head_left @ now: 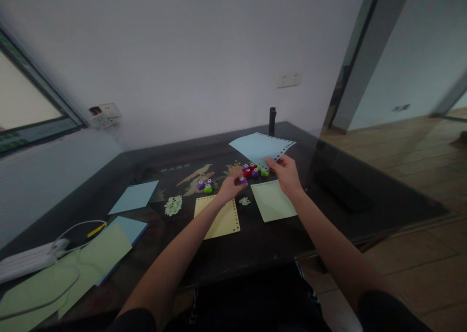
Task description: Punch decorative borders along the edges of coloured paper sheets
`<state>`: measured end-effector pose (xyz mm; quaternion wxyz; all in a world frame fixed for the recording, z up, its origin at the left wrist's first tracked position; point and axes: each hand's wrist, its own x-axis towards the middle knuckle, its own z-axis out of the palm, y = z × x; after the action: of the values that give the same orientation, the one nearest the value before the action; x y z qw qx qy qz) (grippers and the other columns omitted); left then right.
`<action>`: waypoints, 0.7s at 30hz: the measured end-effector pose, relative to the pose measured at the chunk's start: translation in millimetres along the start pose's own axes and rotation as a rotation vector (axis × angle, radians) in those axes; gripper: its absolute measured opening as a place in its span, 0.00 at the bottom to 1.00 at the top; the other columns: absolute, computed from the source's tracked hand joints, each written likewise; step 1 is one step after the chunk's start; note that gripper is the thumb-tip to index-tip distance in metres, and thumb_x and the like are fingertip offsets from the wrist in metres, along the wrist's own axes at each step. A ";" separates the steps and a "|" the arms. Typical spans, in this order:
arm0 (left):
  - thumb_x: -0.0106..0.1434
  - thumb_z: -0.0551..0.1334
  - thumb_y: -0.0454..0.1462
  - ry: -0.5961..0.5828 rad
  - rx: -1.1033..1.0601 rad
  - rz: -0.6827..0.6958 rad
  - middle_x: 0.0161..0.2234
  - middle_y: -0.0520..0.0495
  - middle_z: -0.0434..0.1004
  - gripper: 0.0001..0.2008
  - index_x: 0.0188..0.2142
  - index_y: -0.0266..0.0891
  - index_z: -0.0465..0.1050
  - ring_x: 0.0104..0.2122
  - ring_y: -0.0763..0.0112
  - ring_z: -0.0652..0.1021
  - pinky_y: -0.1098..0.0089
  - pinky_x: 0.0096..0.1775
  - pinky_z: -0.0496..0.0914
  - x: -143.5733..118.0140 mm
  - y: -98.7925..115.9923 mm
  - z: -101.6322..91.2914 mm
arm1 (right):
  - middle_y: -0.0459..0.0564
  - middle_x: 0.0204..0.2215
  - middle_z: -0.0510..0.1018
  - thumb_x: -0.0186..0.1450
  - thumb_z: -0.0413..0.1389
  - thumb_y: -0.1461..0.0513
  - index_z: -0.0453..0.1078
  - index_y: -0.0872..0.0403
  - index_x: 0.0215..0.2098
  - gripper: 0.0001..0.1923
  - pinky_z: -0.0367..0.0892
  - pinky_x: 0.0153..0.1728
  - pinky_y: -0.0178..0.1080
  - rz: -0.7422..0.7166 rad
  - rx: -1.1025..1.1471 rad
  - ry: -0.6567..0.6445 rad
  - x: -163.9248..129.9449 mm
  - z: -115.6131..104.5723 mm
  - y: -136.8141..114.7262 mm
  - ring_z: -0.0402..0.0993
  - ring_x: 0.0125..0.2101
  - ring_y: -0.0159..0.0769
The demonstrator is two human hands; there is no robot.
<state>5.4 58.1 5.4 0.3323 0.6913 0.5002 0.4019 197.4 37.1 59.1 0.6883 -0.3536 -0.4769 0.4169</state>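
Observation:
In the head view, my right hand (288,175) pinches the holed edge of a light blue paper sheet (257,146), raised above the table and slightly curved. My left hand (230,188) closes its fingertips on a small purple craft punch (243,180) with a white top. Just beyond it, several red, purple and green punches (251,170) sit in a cluster. A yellow sheet (222,222) with holes along its edges lies under my left forearm. A pale green sheet (273,203) lies near my right wrist. Between these sheets is a small heap of paper bits (244,201).
Three more punches (206,185) and a larger heap of paper bits (173,205) lie left. Blue paper (134,197), stacked green sheets (98,254), and a white power strip (29,261) with a cable occupy the left side. A black upright object (272,120) stands at the back.

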 end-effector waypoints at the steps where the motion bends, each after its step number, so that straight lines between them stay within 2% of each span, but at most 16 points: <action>1: 0.47 0.68 0.38 0.022 0.017 -0.002 0.28 0.48 0.75 0.11 0.31 0.37 0.74 0.29 0.67 0.73 0.67 0.38 0.66 6.1 -2.4 3.1 | 0.48 0.30 0.78 0.47 0.66 0.53 0.73 0.54 0.31 0.18 0.67 0.27 0.37 -0.001 0.012 -0.009 -0.8 0.3 -2.5 0.71 0.27 0.34; 5: 0.48 0.67 0.35 0.048 0.100 0.061 0.30 0.48 0.74 0.11 0.34 0.37 0.73 0.31 0.68 0.72 0.66 0.40 0.66 26.7 -11.6 17.8 | 0.48 0.30 0.78 0.48 0.65 0.54 0.73 0.55 0.32 0.16 0.67 0.27 0.36 -0.017 0.024 -0.029 -4.0 1.2 -13.8 0.71 0.27 0.34; 10: 0.51 0.66 0.33 0.029 0.442 0.107 0.39 0.42 0.73 0.11 0.36 0.35 0.72 0.42 0.61 0.72 0.62 0.46 0.65 40.4 -13.4 33.1 | 0.48 0.28 0.78 0.50 0.65 0.55 0.73 0.56 0.31 0.15 0.67 0.28 0.35 -0.094 -0.035 -0.052 -6.7 -3.4 -20.8 0.71 0.27 0.32; 12: 0.53 0.65 0.34 0.020 0.525 0.095 0.40 0.41 0.73 0.11 0.37 0.35 0.72 0.44 0.60 0.72 0.62 0.47 0.65 41.9 -11.8 37.0 | 0.47 0.28 0.77 0.50 0.65 0.55 0.73 0.56 0.31 0.15 0.67 0.28 0.35 -0.102 -0.038 -0.067 -7.5 -7.1 -20.3 0.70 0.26 0.32; 16: 0.54 0.64 0.34 0.009 0.548 0.063 0.38 0.42 0.74 0.12 0.39 0.36 0.71 0.40 0.61 0.74 0.63 0.42 0.67 40.8 -9.5 40.8 | 0.46 0.25 0.76 0.49 0.66 0.55 0.73 0.56 0.28 0.14 0.67 0.27 0.35 -0.097 -0.043 -0.076 -7.6 -14.6 -16.9 0.69 0.24 0.31; 21: 0.53 0.64 0.33 0.080 0.534 0.093 0.41 0.42 0.72 0.12 0.38 0.36 0.69 0.43 0.62 0.72 0.64 0.44 0.67 39.7 -10.9 41.0 | 0.46 0.25 0.77 0.50 0.65 0.54 0.73 0.56 0.28 0.14 0.67 0.28 0.37 -0.092 -0.026 -0.067 -8.2 -19.2 -10.1 0.69 0.24 0.32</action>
<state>44.2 96.8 -13.8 0.0996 0.7602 0.5690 0.2974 216.4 23.9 59.4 0.6857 -0.3260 -0.5206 0.3904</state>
